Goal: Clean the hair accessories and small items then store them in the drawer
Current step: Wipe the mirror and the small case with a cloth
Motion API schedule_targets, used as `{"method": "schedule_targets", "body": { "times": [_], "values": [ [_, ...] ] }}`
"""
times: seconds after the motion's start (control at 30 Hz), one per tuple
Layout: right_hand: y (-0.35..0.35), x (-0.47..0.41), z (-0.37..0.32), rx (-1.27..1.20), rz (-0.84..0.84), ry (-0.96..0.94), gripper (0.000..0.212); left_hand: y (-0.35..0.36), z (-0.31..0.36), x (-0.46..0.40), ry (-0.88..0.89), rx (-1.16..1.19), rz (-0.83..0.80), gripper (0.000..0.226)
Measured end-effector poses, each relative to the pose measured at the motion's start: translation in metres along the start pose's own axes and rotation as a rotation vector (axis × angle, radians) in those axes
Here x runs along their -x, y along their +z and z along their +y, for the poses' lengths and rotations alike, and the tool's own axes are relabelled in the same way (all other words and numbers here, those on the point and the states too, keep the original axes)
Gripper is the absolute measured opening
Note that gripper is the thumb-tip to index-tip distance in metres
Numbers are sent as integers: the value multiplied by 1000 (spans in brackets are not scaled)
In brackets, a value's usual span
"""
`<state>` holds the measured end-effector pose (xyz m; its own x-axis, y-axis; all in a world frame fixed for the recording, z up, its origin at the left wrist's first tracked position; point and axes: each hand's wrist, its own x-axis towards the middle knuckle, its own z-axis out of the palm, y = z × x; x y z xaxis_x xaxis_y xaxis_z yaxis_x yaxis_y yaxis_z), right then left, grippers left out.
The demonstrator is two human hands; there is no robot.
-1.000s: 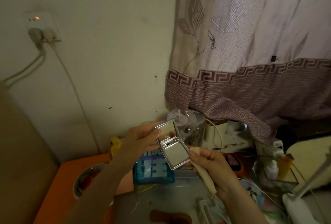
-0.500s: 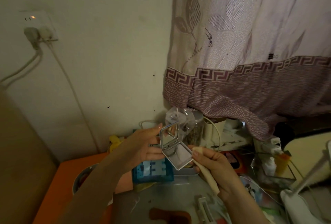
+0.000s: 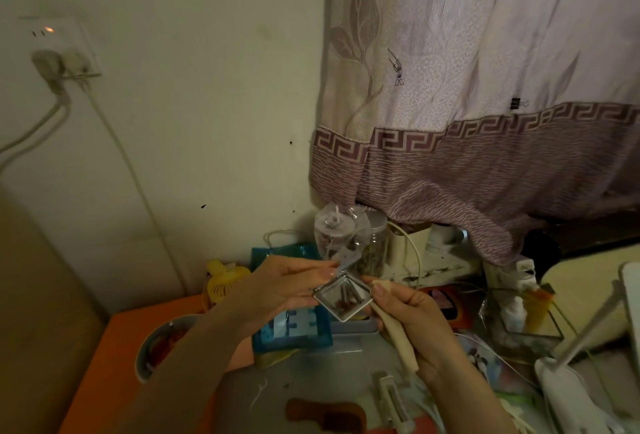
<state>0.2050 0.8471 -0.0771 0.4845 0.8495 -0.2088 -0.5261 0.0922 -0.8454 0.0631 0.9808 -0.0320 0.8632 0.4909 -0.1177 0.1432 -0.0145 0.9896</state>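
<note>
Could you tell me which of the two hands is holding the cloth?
The right hand grips the rolled cloth; the left hand holds the open compact mirror.

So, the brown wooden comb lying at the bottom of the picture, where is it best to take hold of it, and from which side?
Probably grip the wooden comb across its solid back, the smooth upper-left part, coming from above. It lies flat on the grey surface, so only a top pinch across its width fits. Both hands are busy: the left hand holds the compact mirror, the right hand a cloth.
</note>
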Motion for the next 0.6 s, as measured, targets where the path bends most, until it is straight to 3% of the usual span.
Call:
{"method": "schedule_targets", "body": {
  "times": [0.23,0.4,0.6],
  "values": [
    [-3,-1,3,12,-1,-25,27,8,-3,-2,102,-229,39,41],
    [-5,-3,5,33,-3,-27,27,11,-9,-3,128,-229,50,55],
    [-9,-6,7,44,-16,-23,25,13,-11,-3,165,-239,69,57]
  ]
}}
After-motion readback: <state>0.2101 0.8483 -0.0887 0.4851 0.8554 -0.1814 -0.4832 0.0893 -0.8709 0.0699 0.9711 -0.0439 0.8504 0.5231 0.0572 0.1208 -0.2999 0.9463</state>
